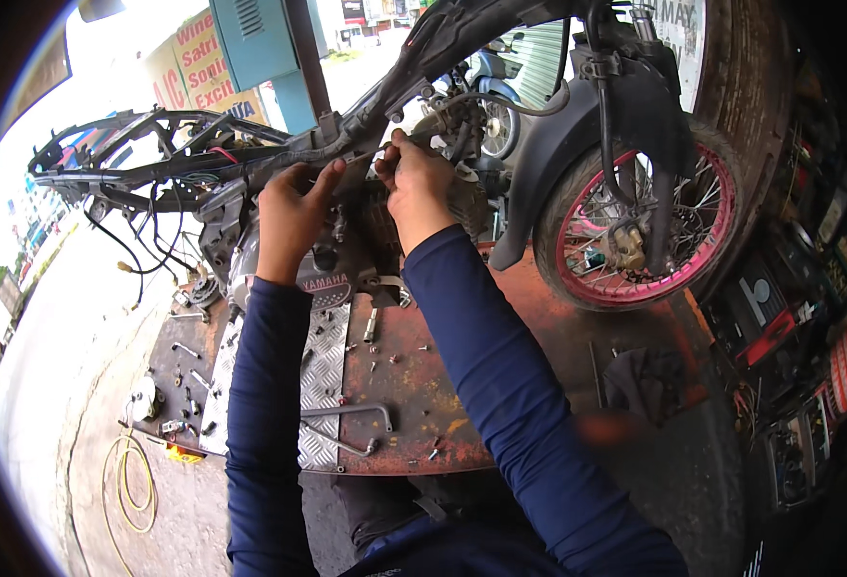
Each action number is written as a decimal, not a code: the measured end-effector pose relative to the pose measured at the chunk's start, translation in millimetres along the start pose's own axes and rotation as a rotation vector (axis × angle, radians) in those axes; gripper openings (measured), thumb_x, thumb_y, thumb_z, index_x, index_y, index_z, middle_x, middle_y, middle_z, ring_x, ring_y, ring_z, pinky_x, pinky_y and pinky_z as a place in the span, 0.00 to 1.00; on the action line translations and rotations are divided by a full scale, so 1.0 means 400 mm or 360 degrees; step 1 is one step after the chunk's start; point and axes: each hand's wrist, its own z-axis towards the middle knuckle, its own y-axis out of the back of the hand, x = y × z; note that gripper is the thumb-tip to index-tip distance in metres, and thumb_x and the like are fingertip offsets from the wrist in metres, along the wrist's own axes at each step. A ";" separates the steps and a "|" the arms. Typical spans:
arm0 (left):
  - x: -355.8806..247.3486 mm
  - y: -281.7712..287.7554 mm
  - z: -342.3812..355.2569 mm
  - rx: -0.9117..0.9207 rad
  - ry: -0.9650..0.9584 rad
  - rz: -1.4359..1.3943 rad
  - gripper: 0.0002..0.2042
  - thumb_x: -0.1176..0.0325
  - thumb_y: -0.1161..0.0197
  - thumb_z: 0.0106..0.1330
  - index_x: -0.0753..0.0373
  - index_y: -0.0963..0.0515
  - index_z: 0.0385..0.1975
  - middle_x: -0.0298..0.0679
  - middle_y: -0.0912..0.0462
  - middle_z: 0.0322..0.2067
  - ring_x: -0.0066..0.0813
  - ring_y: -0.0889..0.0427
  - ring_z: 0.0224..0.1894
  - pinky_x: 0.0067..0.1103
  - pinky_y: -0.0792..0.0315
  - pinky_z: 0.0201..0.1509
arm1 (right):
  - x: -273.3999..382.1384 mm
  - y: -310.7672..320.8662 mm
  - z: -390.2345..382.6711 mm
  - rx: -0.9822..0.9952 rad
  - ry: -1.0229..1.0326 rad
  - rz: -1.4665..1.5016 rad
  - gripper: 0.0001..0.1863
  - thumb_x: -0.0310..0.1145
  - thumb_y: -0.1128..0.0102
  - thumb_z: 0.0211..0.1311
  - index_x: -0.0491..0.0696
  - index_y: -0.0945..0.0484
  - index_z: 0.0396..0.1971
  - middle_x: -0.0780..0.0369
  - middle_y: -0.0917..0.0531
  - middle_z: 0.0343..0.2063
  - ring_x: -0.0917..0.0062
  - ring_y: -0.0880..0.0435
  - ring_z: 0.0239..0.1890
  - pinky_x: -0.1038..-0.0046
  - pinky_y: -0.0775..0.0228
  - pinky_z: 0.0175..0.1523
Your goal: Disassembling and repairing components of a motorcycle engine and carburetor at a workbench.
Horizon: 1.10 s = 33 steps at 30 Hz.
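A stripped motorcycle stands in front of me, its black frame point(347, 135) running above the grey engine point(279, 258). At the top of the engine, just under the frame tube, both my hands work close together. My left hand point(287, 219) has its fingers curled in against the parts, thumb raised; what they grip is hidden. To its right, my right hand point(420, 183) reaches up with thumb and fingers drawn together near the frame's underside. Whatever is between those fingertips is too small to make out.
The bike rests on a rusty red platform point(529, 385) with loose bolts, a socket point(371, 325) and bent wrenches point(347, 413). A front wheel point(635, 231) with a pink rim stands right. Wires point(159, 231) hang at left. A dark cloth point(643, 380) and toolboxes point(760, 308) lie right.
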 end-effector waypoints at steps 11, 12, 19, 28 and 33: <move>0.031 -0.030 0.021 0.0295 0.0667 -0.1447 0.18 0.58 0.41 0.70 0.71 0.22 0.29 0.35 0.22 0.17 0.22 0.23 0.18 0.21 0.26 0.20 | -0.010 0.032 0.010 0.0355 0.0003 0.0230 0.04 0.23 0.46 0.65 0.44 0.24 0.30 0.62 0.20 0.26 0.78 0.24 0.24 0.74 0.22 0.33; 0.017 -0.020 0.015 0.0294 0.0670 -0.1441 0.18 0.58 0.41 0.70 0.71 0.22 0.29 0.35 0.22 0.17 0.22 0.23 0.18 0.21 0.26 0.20 | -0.012 0.031 0.011 0.0330 -0.0016 0.0180 0.02 0.23 0.45 0.66 0.44 0.24 0.31 0.63 0.20 0.27 0.79 0.23 0.23 0.75 0.22 0.30; 0.044 -0.032 -0.013 -0.0382 -0.0783 0.0301 0.15 0.60 0.34 0.63 0.70 0.21 0.27 0.42 0.23 0.17 0.28 0.22 0.18 0.31 0.29 0.27 | -0.014 0.008 -0.010 0.0106 -0.0004 0.0096 0.01 0.24 0.43 0.65 0.44 0.23 0.32 0.63 0.19 0.27 0.78 0.21 0.26 0.73 0.19 0.32; -0.030 -0.045 -0.015 -0.0265 -0.0603 0.0092 0.10 0.67 0.35 0.61 0.69 0.21 0.28 0.48 0.20 0.23 0.45 0.19 0.24 0.31 0.27 0.31 | 0.011 0.100 -0.060 0.0561 0.0262 -0.0631 0.04 0.28 0.38 0.64 0.44 0.21 0.31 0.67 0.21 0.21 0.85 0.24 0.19 0.80 0.29 0.22; -0.067 -0.193 -0.016 -0.0222 -0.1104 0.0311 0.07 0.70 0.39 0.61 0.62 0.22 0.37 0.44 0.20 0.31 0.48 0.19 0.29 0.36 0.25 0.32 | 0.032 0.425 -0.218 0.0755 0.0442 -0.2307 0.09 0.30 0.41 0.61 0.39 0.19 0.30 0.55 0.16 0.22 0.68 0.16 0.28 0.66 0.27 0.36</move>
